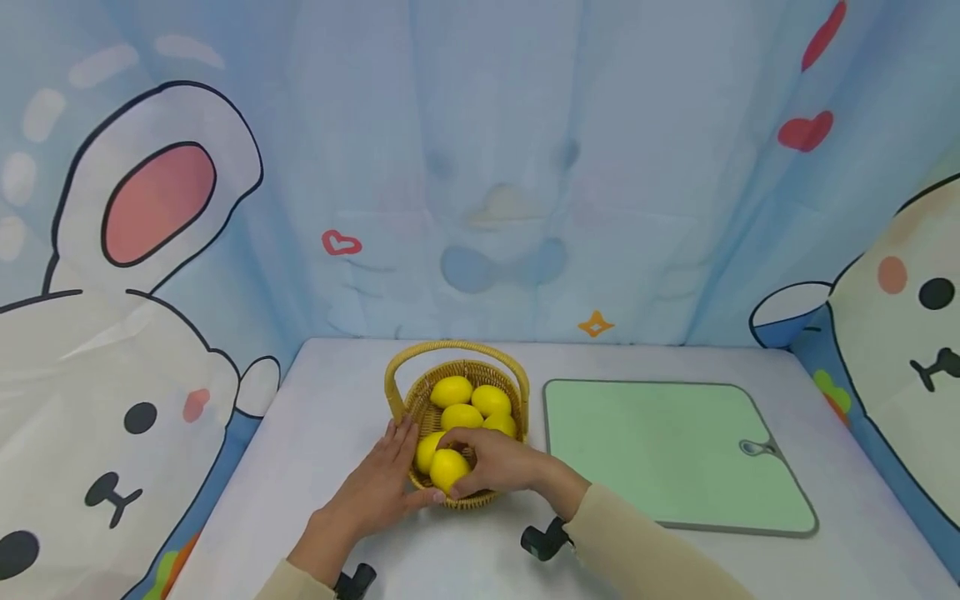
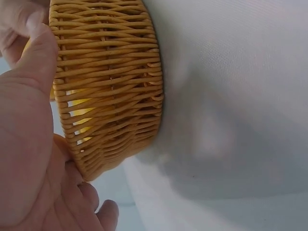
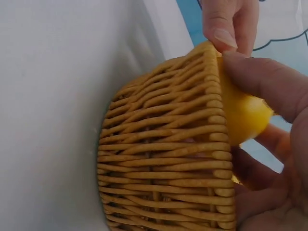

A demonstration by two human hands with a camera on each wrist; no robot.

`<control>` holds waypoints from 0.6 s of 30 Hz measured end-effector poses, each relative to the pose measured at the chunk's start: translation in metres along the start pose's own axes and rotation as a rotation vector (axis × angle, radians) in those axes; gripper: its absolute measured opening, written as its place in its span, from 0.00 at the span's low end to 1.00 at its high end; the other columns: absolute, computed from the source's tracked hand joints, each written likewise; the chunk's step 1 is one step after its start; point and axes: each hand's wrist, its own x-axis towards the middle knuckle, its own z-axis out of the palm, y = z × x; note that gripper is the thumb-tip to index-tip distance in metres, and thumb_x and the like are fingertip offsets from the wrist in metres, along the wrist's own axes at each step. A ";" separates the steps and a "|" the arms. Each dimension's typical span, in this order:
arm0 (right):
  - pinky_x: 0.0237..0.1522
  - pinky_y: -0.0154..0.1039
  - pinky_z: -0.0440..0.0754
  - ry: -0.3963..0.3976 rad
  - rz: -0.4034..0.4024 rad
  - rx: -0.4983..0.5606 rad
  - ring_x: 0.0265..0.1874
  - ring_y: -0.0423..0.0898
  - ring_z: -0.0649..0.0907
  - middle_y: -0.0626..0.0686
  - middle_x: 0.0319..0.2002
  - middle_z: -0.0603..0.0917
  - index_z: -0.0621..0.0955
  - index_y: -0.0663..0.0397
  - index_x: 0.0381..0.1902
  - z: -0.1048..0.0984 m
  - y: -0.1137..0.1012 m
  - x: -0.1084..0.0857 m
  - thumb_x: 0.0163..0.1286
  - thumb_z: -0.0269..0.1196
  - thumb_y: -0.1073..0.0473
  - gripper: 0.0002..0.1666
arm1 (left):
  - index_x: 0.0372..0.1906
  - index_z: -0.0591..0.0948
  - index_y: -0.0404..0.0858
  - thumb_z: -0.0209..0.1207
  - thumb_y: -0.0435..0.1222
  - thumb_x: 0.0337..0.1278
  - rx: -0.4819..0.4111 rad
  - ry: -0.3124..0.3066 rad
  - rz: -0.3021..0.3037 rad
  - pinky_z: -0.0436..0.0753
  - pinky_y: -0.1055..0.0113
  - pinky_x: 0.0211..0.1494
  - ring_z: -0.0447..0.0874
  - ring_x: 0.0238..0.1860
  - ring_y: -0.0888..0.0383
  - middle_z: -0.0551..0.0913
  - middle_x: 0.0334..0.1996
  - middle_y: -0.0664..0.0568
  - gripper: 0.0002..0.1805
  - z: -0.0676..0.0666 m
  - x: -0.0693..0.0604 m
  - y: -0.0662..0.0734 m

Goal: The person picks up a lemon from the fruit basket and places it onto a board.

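A wicker basket [image 1: 474,502] with a tall handle holds several yellow lemons [image 1: 452,392]. At its near rim my right hand [image 1: 498,460] grips one lemon [image 1: 448,471] between thumb and fingers; in the right wrist view this lemon [image 3: 250,118] rises above the basket rim [image 3: 219,120]. My left hand [image 1: 378,487] rests along the basket's left side, fingers extended and thumb at the near rim. The left wrist view shows the left hand [image 2: 33,144] against the woven wall [image 2: 110,86], with lemons partly visible through the gaps.
A light green board [image 1: 667,454] with a grey edge lies on the white table [image 1: 337,417] to the right of the basket. Behind the table hangs a blue curtain [image 1: 495,125] with cartoon animals and hearts.
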 end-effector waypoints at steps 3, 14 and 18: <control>0.57 0.44 0.82 0.064 -0.018 -0.001 0.52 0.43 0.81 0.47 0.58 0.84 0.78 0.48 0.66 0.001 0.002 0.000 0.65 0.77 0.49 0.34 | 0.85 0.51 0.31 0.54 0.71 0.67 0.018 0.003 -0.009 0.58 0.44 0.85 0.40 0.86 0.40 0.45 0.86 0.40 0.60 -0.002 0.000 0.002; 0.54 0.51 0.88 0.324 -0.035 0.136 0.55 0.57 0.85 0.62 0.70 0.77 0.71 0.48 0.75 0.005 0.007 -0.018 0.72 0.73 0.51 0.39 | 0.84 0.54 0.30 0.46 0.72 0.72 0.043 -0.011 -0.023 0.61 0.44 0.84 0.45 0.86 0.39 0.45 0.86 0.37 0.57 -0.001 -0.009 0.011; 0.56 0.50 0.89 0.346 -0.037 0.241 0.59 0.61 0.86 0.62 0.71 0.76 0.71 0.46 0.77 0.003 0.010 -0.024 0.73 0.72 0.52 0.38 | 0.84 0.54 0.30 0.48 0.71 0.72 0.034 -0.014 -0.029 0.60 0.44 0.84 0.45 0.86 0.39 0.45 0.86 0.36 0.57 -0.002 -0.010 0.013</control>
